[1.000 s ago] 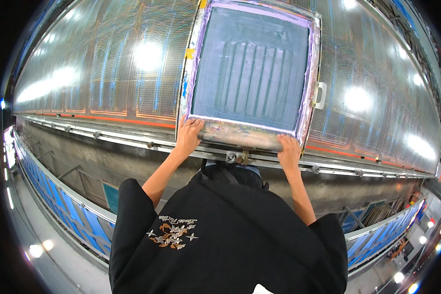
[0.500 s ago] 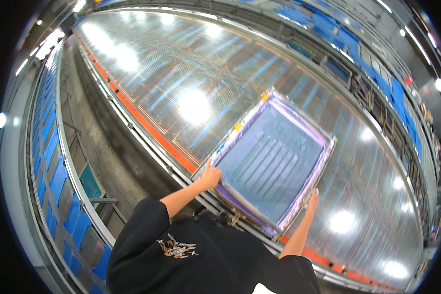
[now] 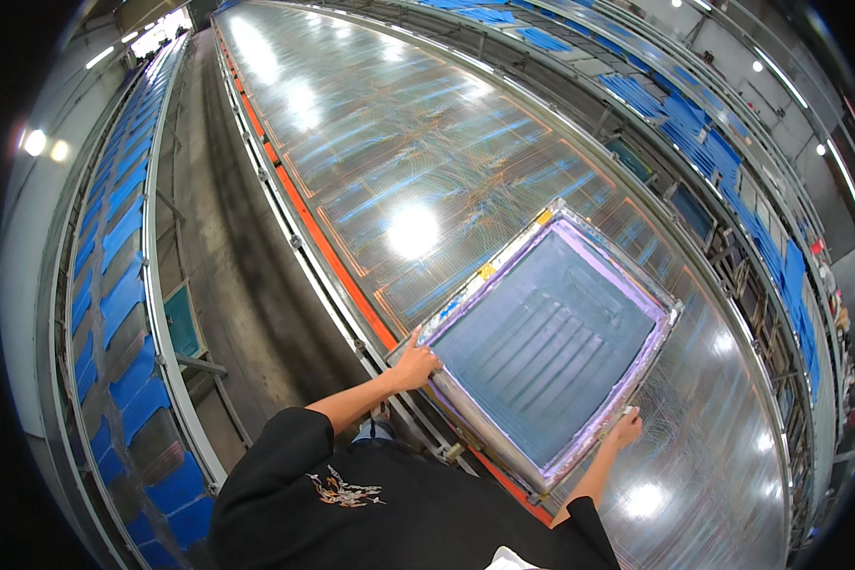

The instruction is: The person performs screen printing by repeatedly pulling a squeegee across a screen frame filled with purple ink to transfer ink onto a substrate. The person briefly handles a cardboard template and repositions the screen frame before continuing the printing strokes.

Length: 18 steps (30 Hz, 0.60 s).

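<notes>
No lettering, number, label or sign can be read. The black shirt [image 3: 418, 522] bears a small embroidered motif [image 3: 346, 489] in white and orange-brown on its left side, too small and foreshortened to make out as words. The yellow patches [image 3: 486, 272] on the screen frame [image 3: 511, 253] and the coloured lines across the desk [image 3: 351, 123] form no legible characters.

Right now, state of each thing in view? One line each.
Left hand: closed on the framed screen's near left corner.
Right hand: gripping the frame's right side.
Framed screen: held by both hands over the long table; resting or raised, can't tell.
Purple ink: smeared along the frame's inner border.
Long table: streaked blue and orange, reflecting lights.
Blue pieces: laid out on the left-hand table.
</notes>
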Tool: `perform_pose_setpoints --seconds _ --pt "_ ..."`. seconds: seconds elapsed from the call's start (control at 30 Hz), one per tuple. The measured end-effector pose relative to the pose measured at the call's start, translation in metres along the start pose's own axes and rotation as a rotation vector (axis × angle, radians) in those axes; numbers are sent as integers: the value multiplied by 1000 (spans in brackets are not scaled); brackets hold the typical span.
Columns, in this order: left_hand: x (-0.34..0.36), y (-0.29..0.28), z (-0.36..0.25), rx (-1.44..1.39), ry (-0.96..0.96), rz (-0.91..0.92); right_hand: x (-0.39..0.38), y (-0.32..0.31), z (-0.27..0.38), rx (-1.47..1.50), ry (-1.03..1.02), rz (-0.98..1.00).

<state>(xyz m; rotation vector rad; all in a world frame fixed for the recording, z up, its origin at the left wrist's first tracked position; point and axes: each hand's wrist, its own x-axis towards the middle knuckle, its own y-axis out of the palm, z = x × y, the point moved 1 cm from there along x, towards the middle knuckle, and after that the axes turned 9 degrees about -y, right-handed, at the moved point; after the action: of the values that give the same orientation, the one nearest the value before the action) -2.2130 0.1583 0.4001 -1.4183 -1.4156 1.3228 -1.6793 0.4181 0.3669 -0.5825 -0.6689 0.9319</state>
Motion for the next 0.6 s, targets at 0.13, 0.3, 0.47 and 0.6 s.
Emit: perform_pose_setpoints --seconds 0.13,0.3,0.47,0.6 --pt "-4 -27 -24 160 -130 50 -10 6 -29 153 33 -6" --pt "-10 -61 -19 240 -119 3 -22 19 -24 476 233 97" --pt "-47 -53 -25 287 -116 73 -46 18 -34 182 49 166" --pt "35 -91 -36 382 92 52 14 30 -91 57 -91 81"
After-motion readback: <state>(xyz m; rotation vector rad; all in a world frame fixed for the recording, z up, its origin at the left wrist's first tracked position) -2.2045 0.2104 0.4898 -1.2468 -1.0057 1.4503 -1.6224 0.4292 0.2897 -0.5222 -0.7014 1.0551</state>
